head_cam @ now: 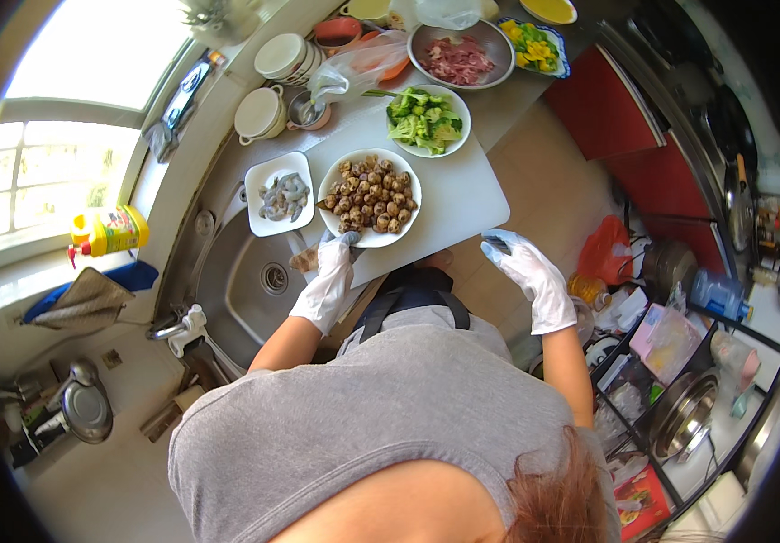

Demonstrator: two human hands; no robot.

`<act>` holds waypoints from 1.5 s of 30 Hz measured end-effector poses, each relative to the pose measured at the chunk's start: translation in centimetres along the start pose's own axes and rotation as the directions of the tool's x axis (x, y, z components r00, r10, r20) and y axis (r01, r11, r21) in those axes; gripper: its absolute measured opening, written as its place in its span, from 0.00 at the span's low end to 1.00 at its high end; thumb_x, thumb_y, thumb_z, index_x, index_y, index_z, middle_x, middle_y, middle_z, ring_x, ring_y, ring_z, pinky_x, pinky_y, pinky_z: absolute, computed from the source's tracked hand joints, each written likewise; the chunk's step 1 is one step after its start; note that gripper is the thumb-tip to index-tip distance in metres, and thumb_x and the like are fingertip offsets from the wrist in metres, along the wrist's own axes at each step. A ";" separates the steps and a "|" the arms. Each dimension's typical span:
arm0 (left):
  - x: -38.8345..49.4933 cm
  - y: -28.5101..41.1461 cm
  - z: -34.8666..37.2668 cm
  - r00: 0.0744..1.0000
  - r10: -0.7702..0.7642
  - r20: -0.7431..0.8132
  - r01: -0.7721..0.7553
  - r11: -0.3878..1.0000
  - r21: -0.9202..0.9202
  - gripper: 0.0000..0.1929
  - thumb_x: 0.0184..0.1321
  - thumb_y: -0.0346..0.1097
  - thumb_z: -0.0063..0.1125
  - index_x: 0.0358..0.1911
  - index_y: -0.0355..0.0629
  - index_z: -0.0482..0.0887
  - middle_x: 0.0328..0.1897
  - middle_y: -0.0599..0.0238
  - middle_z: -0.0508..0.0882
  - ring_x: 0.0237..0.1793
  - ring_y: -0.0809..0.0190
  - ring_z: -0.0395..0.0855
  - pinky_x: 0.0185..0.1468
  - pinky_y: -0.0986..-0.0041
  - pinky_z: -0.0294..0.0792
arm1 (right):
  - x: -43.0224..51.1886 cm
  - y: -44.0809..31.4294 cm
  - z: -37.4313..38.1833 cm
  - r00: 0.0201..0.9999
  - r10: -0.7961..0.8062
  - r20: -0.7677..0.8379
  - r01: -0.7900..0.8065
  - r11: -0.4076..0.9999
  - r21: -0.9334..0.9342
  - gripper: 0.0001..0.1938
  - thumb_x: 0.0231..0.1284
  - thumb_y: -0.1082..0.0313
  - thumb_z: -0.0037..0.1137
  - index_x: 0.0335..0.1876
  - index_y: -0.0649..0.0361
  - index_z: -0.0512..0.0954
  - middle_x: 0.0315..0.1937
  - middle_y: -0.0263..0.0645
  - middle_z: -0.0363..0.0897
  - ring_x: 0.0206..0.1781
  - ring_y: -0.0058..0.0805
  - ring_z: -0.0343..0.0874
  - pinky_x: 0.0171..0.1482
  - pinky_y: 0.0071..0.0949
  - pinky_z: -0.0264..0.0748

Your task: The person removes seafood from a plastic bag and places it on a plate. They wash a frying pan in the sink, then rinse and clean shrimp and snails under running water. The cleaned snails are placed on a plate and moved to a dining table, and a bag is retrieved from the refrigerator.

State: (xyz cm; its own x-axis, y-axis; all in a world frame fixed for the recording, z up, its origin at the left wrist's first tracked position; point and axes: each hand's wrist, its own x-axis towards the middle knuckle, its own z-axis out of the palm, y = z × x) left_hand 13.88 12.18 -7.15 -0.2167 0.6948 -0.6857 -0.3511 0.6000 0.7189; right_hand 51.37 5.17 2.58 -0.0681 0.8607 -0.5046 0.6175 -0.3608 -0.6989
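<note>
Both my hands wear white gloves with bluish fingertips. My left hand (336, 268) grips the near rim of a white bowl (414, 220), its thumb at the edge. Heaped in that bowl are small brown round pieces of food (375, 193), perhaps straw mushrooms. It rests on a white cutting board (461, 197). Off the board's right corner, my right hand (522, 268) is held up with fingers apart, holding nothing. To the bowl's left sits a squarish white dish (252, 203) of raw peeled shrimp (284, 197). Cut broccoli (424, 121) fills another white bowl (461, 139) beyond.
A steel sink (241, 265) lies left of the board. Behind stand stacked lidded bowls (281, 58), a metal bowl (505, 68) of sliced raw meat (456, 61), and a plate of cut peppers (536, 47). A cluttered rack (675, 400) and red cabinets (607, 108) are on the right.
</note>
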 end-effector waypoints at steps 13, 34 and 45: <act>-7.3 2.4 14.7 0.739 -0.189 0.647 -0.335 0.730 0.596 0.30 0.60 0.16 0.65 0.69 0.36 0.79 0.56 0.59 0.92 0.51 0.61 0.91 0.55 0.69 0.83 | -13.1 9.2 5.7 0.853 0.361 -0.375 0.149 0.521 0.840 0.35 0.85 0.39 0.48 0.68 0.71 0.79 0.62 0.44 0.87 0.64 0.30 0.83 0.69 0.30 0.76; -49.3 -42.4 24.3 0.054 -0.982 0.179 -0.808 0.063 0.585 0.28 0.65 0.26 0.70 0.70 0.32 0.79 0.61 0.51 0.89 0.56 0.55 0.91 0.60 0.65 0.86 | -55.0 24.5 29.2 -0.163 0.961 0.225 0.916 0.063 0.396 0.40 0.81 0.32 0.48 0.76 0.66 0.72 0.70 0.48 0.80 0.68 0.39 0.82 0.71 0.37 0.78; -70.6 -65.2 15.8 -0.330 -0.841 -0.429 -0.794 0.001 0.608 0.33 0.68 0.29 0.59 0.78 0.39 0.69 0.69 0.55 0.85 0.61 0.55 0.89 0.64 0.61 0.82 | -70.8 30.5 37.3 -0.329 0.703 0.630 0.907 0.421 0.004 0.40 0.81 0.33 0.47 0.80 0.63 0.67 0.76 0.45 0.75 0.74 0.43 0.77 0.75 0.45 0.76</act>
State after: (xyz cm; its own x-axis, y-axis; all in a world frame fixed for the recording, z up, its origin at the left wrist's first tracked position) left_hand 66.47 -69.76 -3.80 -0.0241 -0.9039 -0.4270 0.7257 -0.3096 0.6144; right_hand 45.80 -80.20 -1.93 -0.0370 -0.7635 -0.6448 0.1947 0.6273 -0.7540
